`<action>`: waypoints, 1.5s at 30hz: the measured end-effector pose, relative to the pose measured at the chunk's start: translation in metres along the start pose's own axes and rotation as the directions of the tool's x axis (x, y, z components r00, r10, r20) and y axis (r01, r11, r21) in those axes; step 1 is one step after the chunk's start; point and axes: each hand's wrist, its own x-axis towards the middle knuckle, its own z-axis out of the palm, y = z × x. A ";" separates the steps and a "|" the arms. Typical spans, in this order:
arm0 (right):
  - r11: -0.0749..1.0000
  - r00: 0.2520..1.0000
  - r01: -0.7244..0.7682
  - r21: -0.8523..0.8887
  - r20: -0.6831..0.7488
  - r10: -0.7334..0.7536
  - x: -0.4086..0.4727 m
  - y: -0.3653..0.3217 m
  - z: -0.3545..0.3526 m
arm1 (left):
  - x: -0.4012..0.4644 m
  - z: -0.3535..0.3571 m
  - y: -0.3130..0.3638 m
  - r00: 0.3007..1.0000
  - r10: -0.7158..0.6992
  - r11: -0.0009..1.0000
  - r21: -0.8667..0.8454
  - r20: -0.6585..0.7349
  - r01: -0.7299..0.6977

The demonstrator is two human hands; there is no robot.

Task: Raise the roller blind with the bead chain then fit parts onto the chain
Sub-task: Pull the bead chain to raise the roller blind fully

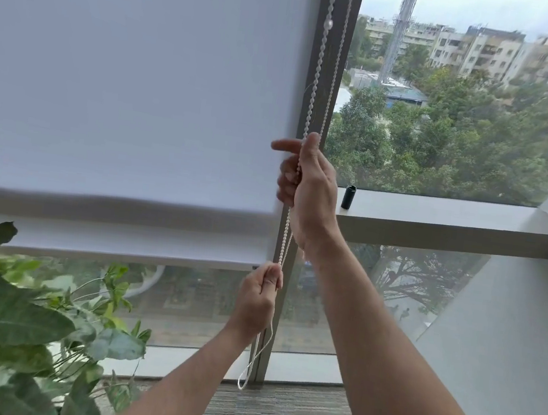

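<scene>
Both hands are on the bead chain [316, 85]. Right hand [306, 183] is the higher one, fingers curled round the chain just beside the dark window mullion [335, 59], index finger sticking out left over the blind's edge. Left hand [260, 297] is lower, fist closed on the same chain just below the blind's bottom edge. Chain runs down the mullion from the top of view, through both hands, and its loop hangs slack under the left hand, ending near the floor. One bigger clear bead [328, 24] sits on the chain high up.

Roller blind [125, 85] is white, covers the left pane, bottom bar [102, 241] well above the lower frame; glass shows beneath.

Small black cylinder [348, 197] stands upright on the grey window ledge [453, 222], right of the right hand. Leafy plant [20, 321] at lower left, near the left forearm, not touching the chain.
</scene>
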 end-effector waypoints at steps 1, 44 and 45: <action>1.000 0.999 0.029 -0.002 -0.041 -0.029 -0.001 0.001 0.004 | -0.001 -0.001 -0.003 1.000 0.000 1.000 0.007 -0.002 0.000; 0.982 0.977 -0.118 -0.147 -0.195 0.088 -0.058 0.078 -0.042 | 0.046 0.000 0.086 0.980 0.165 0.960 -0.210 -0.112 -0.186; 0.985 0.979 -0.091 -0.145 -0.192 0.062 -0.050 0.067 -0.037 | 0.044 0.001 0.083 0.980 0.161 0.965 -0.191 -0.119 -0.182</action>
